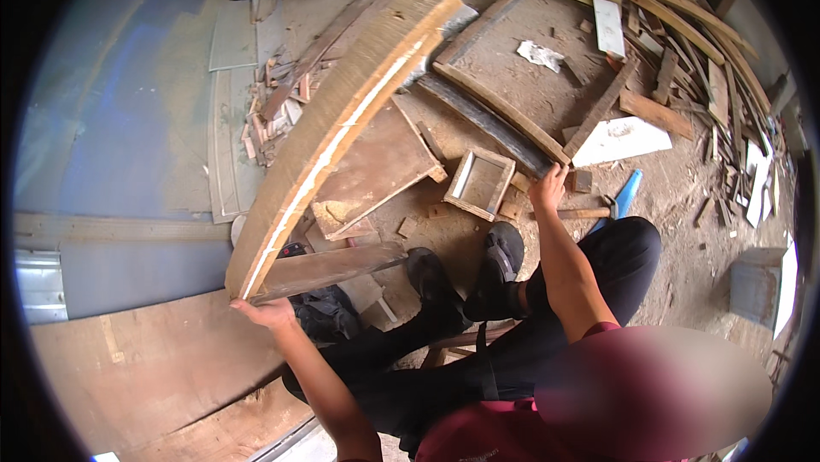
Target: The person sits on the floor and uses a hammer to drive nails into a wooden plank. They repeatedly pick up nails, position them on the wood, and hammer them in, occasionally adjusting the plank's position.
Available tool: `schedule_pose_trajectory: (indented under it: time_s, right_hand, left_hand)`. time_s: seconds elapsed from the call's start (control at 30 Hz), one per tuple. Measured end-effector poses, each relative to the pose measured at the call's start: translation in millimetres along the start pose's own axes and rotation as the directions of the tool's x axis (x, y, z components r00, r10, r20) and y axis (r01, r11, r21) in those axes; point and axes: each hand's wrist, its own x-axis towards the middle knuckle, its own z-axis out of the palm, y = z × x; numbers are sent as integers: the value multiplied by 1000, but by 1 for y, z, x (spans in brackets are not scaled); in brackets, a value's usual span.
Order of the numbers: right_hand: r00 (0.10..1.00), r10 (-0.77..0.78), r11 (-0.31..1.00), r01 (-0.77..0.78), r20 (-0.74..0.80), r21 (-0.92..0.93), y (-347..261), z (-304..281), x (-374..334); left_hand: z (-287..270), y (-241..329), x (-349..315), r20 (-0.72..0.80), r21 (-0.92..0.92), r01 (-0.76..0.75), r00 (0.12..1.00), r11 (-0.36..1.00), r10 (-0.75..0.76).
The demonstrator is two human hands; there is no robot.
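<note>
My left hand (266, 312) is closed on the near lower end of a long, wide wooden board (342, 120), which rises toward the far middle and carries a white strip along its edge. My right hand (548, 189) grips the near corner of a wooden frame (504, 110), its fingers over the end. A dark plank (483, 123) runs alongside that frame; whether the two are joined, I cannot tell. Below my right hand are a hammer (585, 213) and a blue-handled tool (629, 193). A shorter brown board (333, 269) extends rightward from near my left hand.
A small open wooden box (481, 184) stands ahead of my feet, beside a flat wooden panel (376, 167). Scrap wood (675, 52) is heaped at the far right. A grey metal box (757, 287) is at right; plywood (154, 368) lies at left.
</note>
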Motion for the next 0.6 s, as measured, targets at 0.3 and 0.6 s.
schedule_pose_trajectory:
  time_s: [0.3,0.6]
  right_hand:
    - [991,123,980,-111,62,-162,-21,-17,6]
    - [821,-567,802,530,-72,-274,-155,-229,16]
  left_hand:
    - [10,-3,0,-46,-12,39,998,999,-40]
    - [28,-20,11,28,268,-111,994,957,107]
